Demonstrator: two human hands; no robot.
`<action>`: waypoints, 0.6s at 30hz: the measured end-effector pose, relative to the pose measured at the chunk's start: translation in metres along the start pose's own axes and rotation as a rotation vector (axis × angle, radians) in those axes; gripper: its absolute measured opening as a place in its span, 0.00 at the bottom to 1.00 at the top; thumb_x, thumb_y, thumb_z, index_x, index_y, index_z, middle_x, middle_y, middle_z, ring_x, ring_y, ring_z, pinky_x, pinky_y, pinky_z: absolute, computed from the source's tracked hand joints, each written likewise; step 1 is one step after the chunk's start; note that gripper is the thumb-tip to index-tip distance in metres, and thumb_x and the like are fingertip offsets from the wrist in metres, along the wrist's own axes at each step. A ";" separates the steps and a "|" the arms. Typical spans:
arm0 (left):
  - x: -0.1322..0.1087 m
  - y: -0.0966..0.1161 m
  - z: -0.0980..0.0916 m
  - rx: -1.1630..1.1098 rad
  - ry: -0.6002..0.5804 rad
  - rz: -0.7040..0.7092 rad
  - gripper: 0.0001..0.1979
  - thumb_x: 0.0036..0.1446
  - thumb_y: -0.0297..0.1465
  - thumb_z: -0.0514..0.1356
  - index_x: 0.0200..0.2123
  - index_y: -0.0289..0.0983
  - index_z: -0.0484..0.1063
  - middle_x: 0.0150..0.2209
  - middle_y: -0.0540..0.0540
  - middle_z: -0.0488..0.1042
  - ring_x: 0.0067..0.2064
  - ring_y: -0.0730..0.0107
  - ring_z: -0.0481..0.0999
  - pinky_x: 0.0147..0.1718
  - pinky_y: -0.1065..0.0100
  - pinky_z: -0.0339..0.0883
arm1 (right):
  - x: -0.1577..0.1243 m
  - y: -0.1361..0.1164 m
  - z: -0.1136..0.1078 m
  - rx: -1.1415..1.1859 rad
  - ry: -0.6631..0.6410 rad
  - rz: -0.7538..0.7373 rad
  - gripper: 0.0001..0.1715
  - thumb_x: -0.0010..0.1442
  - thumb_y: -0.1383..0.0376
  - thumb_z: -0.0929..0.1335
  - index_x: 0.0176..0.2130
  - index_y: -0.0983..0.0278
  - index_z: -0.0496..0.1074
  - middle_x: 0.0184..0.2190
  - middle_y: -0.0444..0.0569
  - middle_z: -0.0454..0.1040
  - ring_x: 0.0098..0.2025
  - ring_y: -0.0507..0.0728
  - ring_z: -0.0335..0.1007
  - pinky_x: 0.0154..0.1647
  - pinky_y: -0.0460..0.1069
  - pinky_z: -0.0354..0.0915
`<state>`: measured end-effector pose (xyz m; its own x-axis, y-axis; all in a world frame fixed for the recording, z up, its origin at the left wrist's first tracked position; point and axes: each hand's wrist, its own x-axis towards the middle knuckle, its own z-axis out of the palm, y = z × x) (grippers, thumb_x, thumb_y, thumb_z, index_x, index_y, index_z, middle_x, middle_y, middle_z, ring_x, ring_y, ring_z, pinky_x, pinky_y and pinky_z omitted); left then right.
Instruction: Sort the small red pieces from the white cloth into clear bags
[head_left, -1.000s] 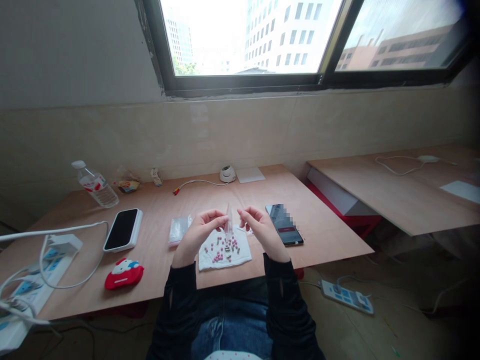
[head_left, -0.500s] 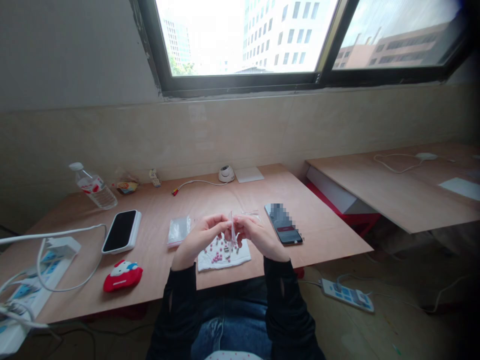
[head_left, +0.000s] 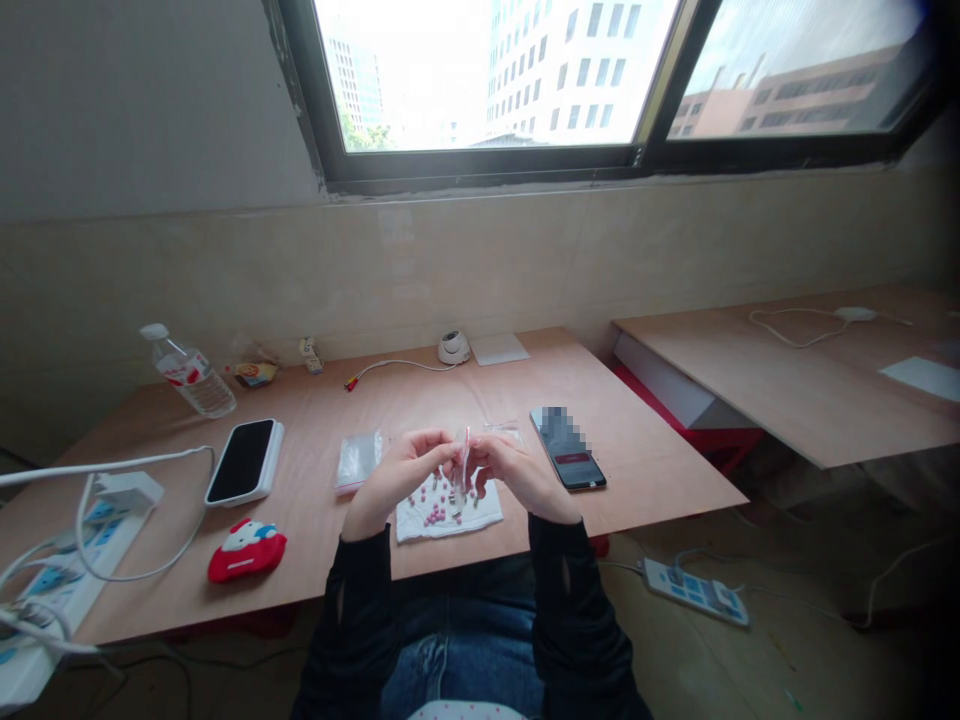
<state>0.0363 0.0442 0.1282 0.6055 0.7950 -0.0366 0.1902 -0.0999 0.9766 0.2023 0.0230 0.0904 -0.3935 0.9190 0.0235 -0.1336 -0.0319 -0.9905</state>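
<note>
Between my two hands stands a small clear zip bag, its reddish top edge upward. My left hand pinches it from the left, and my right hand has its fingers closed at the bag's right side. Below them a white cloth lies on the table, with several pink beads and a few small metallic pieces scattered over it. Left of my hands lies a stack of clear zip bags. Another clear bag lies flat behind my right hand.
A black phone lies to the right, a white-cased phone and red pouch to the left. A water bottle, small white camera and white pad stand along the back. A power strip with cables occupies the left edge.
The bag between my fingers has turned slightly, and its reddish top edge shows more clearly. My hands have stayed nearly in place.
</note>
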 end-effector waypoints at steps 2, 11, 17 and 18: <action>-0.001 0.001 0.000 0.000 -0.005 -0.010 0.14 0.55 0.38 0.56 0.23 0.35 0.66 0.22 0.52 0.65 0.26 0.75 0.64 0.28 0.73 0.59 | 0.000 0.000 0.000 -0.005 -0.010 -0.009 0.18 0.59 0.61 0.57 0.29 0.67 0.72 0.27 0.49 0.73 0.26 0.51 0.68 0.25 0.45 0.61; 0.001 -0.010 0.000 -0.010 -0.033 0.027 0.14 0.55 0.39 0.57 0.26 0.34 0.66 0.24 0.51 0.66 0.27 0.76 0.65 0.26 0.73 0.58 | -0.001 -0.001 0.000 -0.063 0.014 -0.005 0.14 0.57 0.60 0.62 0.28 0.66 0.69 0.24 0.46 0.70 0.25 0.50 0.67 0.25 0.44 0.61; 0.004 -0.024 -0.003 0.061 -0.060 0.018 0.14 0.56 0.40 0.56 0.28 0.35 0.66 0.25 0.51 0.66 0.26 0.76 0.64 0.26 0.73 0.58 | 0.002 0.005 -0.003 -0.113 0.029 0.008 0.16 0.58 0.56 0.63 0.27 0.65 0.67 0.22 0.44 0.68 0.24 0.50 0.65 0.24 0.44 0.60; 0.005 -0.026 -0.004 0.079 -0.062 0.012 0.14 0.57 0.40 0.55 0.28 0.35 0.66 0.25 0.51 0.66 0.26 0.75 0.64 0.26 0.73 0.58 | 0.003 0.007 -0.004 -0.125 0.039 0.007 0.16 0.58 0.56 0.63 0.27 0.65 0.67 0.22 0.43 0.68 0.24 0.49 0.65 0.24 0.44 0.60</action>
<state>0.0318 0.0530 0.1038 0.6542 0.7552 -0.0407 0.2420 -0.1580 0.9573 0.2035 0.0269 0.0828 -0.3585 0.9334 0.0133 -0.0151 0.0085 -0.9999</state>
